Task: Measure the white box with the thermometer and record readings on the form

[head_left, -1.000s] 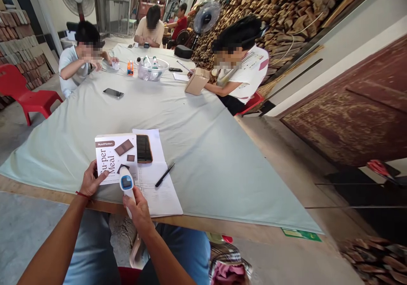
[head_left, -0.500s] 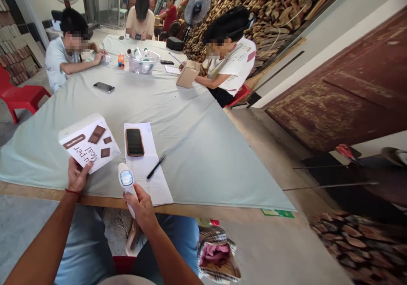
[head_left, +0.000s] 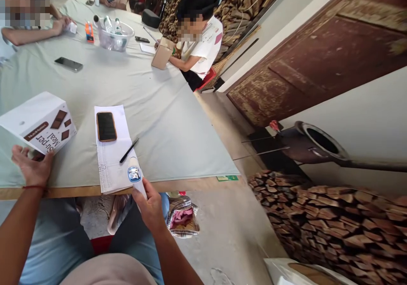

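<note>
Two things are being handled, one per side. The white printed box (head_left: 44, 126) is tilted over the near left part of the desk (head_left: 171, 145); whether a corner rests on the cloth cannot be told. The left grip (head_left: 33, 170) is at its lower edge, thumb against the printed front and fingers spread; how firmly it clamps cannot be told. Card walls probably dent easily, so light, even support from below would suit better than a pinch. The right grip (head_left: 149, 202) is clamped around the handle of a white handheld device (head_left: 136, 181), its blue-rimmed screen turned up toward the wearer; a loose wrist would help that screen stay readable.

The device overlaps the near right corner of the papers (head_left: 111, 170), just below a black pen (head_left: 129, 150), which a careless sweep could knock. A phone in an orange case (head_left: 107, 126) lies flat on the same sheets, between the two grips. Farther off are a second phone (head_left: 68, 64) and a basin of bottles (head_left: 116, 41).
</note>
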`<state>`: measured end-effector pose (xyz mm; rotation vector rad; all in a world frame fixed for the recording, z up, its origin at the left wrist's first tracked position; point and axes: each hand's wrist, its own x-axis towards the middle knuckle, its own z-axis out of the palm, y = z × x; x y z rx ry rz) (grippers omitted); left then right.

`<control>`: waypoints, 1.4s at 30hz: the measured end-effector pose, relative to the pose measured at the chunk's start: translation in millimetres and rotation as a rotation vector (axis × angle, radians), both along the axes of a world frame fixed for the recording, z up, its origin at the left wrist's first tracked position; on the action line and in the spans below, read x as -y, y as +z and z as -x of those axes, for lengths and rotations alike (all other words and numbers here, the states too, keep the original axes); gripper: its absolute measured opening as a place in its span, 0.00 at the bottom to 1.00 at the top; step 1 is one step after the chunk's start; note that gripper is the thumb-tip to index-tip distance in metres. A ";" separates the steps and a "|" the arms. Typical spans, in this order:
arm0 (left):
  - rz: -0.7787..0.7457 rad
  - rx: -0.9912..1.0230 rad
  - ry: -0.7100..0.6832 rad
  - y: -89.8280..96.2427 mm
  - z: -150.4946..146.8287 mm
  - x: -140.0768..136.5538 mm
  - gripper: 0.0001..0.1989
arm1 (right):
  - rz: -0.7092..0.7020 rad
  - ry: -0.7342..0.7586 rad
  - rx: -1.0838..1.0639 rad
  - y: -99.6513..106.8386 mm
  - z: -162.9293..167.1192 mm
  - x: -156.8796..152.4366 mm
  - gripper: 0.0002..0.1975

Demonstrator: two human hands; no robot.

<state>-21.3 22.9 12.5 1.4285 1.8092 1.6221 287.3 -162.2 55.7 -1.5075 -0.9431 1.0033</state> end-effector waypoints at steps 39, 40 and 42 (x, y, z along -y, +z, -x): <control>0.119 -0.810 -0.910 6.2 -109.7 81.8 0.23 | -0.317 -0.043 0.032 -36.0 -5.0 -31.1 0.06; 0.121 -0.818 -0.910 6.4 -110.2 82.1 0.23 | -0.295 -0.008 0.023 -37.9 5.5 -24.7 0.07; 0.121 -0.826 -0.909 6.4 -111.0 82.7 0.23 | -0.258 0.027 0.077 -43.4 19.9 -18.4 0.07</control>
